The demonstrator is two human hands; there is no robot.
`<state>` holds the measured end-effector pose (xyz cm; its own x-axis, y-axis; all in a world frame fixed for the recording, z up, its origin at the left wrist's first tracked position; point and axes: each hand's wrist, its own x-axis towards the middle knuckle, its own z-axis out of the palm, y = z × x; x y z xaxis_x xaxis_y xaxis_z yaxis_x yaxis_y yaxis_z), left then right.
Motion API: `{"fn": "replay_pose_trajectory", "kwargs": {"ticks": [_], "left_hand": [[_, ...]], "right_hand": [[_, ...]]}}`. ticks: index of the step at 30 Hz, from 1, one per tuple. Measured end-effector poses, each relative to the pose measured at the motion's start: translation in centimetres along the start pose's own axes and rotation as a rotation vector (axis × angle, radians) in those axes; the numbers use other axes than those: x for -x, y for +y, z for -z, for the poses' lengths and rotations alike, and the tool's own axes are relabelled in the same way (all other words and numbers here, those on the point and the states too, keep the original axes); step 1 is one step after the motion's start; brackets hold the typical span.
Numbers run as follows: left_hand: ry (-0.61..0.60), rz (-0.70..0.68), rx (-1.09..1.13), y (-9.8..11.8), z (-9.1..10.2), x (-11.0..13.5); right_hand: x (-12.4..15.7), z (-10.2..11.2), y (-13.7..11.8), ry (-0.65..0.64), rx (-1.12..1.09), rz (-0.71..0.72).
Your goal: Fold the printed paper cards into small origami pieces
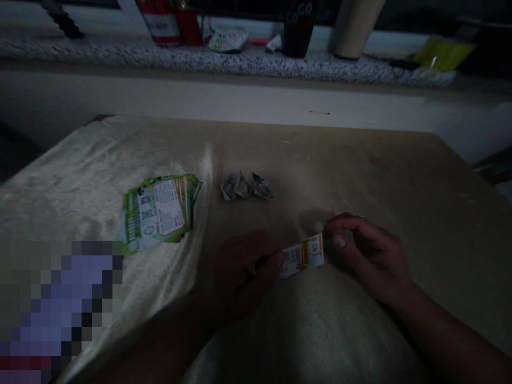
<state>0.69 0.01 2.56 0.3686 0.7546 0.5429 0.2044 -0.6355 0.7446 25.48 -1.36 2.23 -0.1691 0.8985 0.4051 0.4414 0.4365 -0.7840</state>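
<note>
A small folded paper leaflet (pixel 303 255) with coloured print is pinched at its left end by my left hand (pixel 246 272), just above the tabletop. My right hand (pixel 372 256) is at the leaflet's right edge. Its index fingertip is close to or touching the upper right corner, while the thumb stays apart from the paper, fingers loosely curved. Farther back lie several small folded paper pieces (pixel 242 186) in a group. To the left, a fanned stack of green and white printed leaflets (pixel 160 210) rests flat.
A wrinkled, pale cover drapes the table (pixel 360 170). Behind it runs a speckled stone sill (pixel 248 64) bearing a dark cup (pixel 298 29), a beige cylinder (pixel 356 26), red containers (pixel 160 24), a crumpled packet (pixel 229 40) and a yellow item (pixel 444 53). A blurred-out patch covers the lower left.
</note>
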Motion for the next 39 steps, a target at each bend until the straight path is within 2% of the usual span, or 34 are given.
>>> {"fn": "replay_pose_trajectory", "kwargs": {"ticks": [9,14,19,21,27,30,39], "left_hand": [[-0.021,0.34,0.143,0.1,-1.2,0.4],[-0.038,0.431,0.185,-0.2,-1.5,0.4],[-0.083,0.514,0.203,-0.4,-2.0,0.4],[-0.082,0.497,0.178,-0.6,-2.3,0.4],[-0.147,0.319,0.103,-0.8,-3.0,0.6],[-0.141,0.301,0.1,-0.8,-3.0,0.6],[-0.146,0.159,0.043,-0.2,-2.8,0.3]], "right_hand": [[0.6,-2.1,-0.2,-0.194,-0.583,-0.251],[0.7,-2.7,-0.4,-0.14,-0.655,-0.3],[0.5,-2.6,-0.3,-0.148,-0.62,-0.274],[0.4,-2.7,-0.2,-0.126,-0.55,-0.256],[0.4,-3.0,-0.6,-0.031,-0.374,-0.258],[0.4,-3.0,-1.0,-0.02,-0.391,-0.312],[0.5,-3.0,-1.3,-0.112,-0.578,-0.509]]}}
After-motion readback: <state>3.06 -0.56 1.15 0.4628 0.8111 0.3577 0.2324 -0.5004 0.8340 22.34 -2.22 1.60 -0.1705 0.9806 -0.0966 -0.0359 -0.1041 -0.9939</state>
